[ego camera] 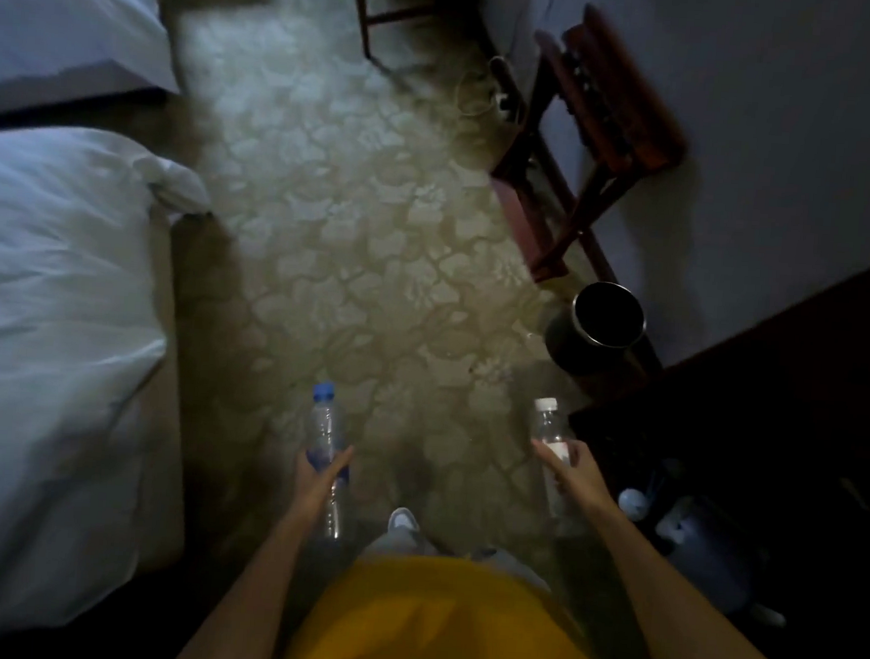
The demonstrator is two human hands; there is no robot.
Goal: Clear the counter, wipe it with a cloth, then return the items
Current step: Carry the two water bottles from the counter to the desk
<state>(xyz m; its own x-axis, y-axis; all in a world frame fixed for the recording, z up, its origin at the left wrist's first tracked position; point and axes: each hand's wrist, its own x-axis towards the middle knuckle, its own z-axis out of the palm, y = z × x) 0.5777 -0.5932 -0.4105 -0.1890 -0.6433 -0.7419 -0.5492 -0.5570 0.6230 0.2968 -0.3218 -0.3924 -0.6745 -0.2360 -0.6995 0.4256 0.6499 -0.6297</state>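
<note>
My left hand (315, 475) grips a clear plastic bottle with a blue cap (327, 427) around its middle, cap pointing away from me. My right hand (575, 473) grips a second clear bottle with a white cap (547, 422) and a white label. Both bottles hang over the patterned carpet in front of my yellow shirt. The dark counter (788, 405) lies at the right, very dim; a kettle-like grey vessel (706, 549) and a small white object (634, 502) stand on it beside my right forearm.
A white-sheeted bed (52, 328) fills the left, a second bed (59, 9) behind it. A round dark bin (603, 325) stands on the carpet at the counter's far end. A folding wooden rack (590, 134) and cables lie along the right wall.
</note>
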